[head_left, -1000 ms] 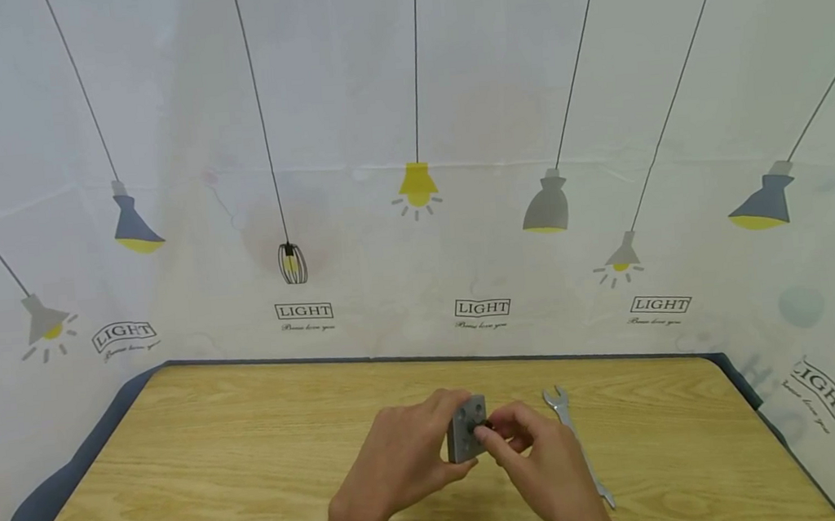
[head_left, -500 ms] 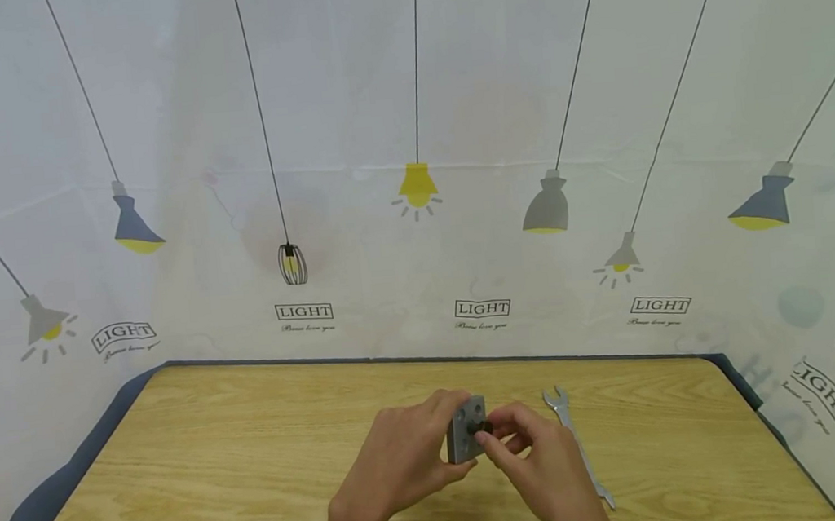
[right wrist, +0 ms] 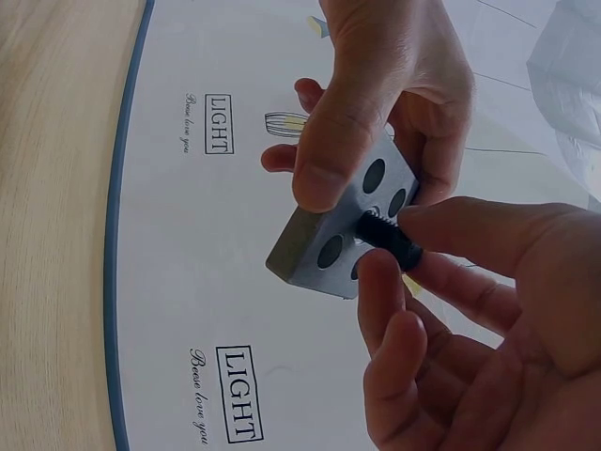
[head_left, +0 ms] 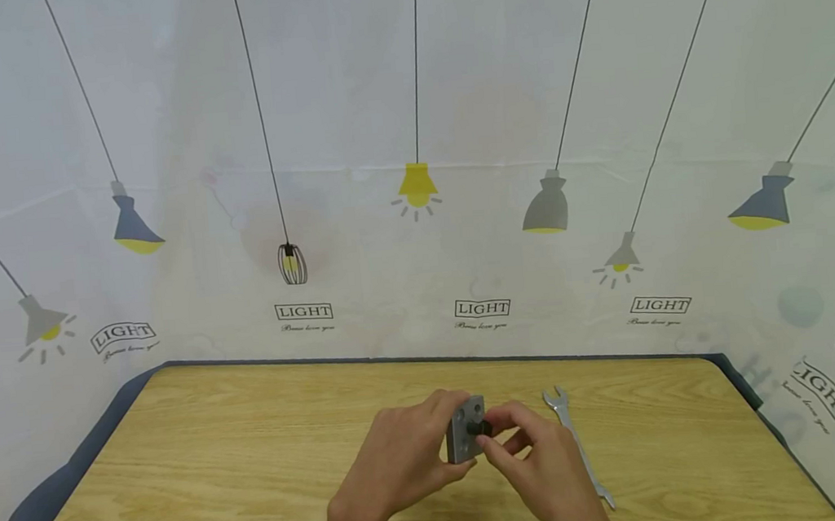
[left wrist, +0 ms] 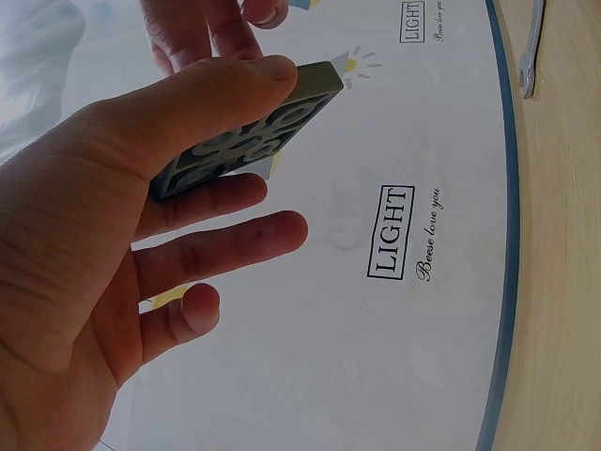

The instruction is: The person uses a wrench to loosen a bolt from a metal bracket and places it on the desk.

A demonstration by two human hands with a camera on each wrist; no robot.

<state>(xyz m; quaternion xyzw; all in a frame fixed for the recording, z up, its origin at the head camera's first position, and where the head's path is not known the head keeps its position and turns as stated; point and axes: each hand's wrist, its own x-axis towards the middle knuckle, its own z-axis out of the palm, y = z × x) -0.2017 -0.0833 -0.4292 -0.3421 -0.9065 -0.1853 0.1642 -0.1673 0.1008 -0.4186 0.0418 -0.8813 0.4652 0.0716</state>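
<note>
At the frame's lower centre, the right hand (head_left: 544, 463) pinched the bolt (head_left: 479, 428), its long axis roughly square to the block (head_left: 462, 447), which the left hand (head_left: 404, 458) gripped just leftward. Rightward lay the wrench (head_left: 581, 448).

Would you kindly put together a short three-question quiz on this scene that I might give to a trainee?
1. True or false: in the head view, the wrench lies on the wooden table, to the right of the gray block.

2. Multiple choice: where is the gray block?
A. Lying flat on the table
B. Resting on top of the wrench
C. Held in the left hand

3. Fill the gap: the right hand pinches a black, threaded ____, which sticks out from the block's holed face.

Key:
1. True
2. C
3. bolt
</note>
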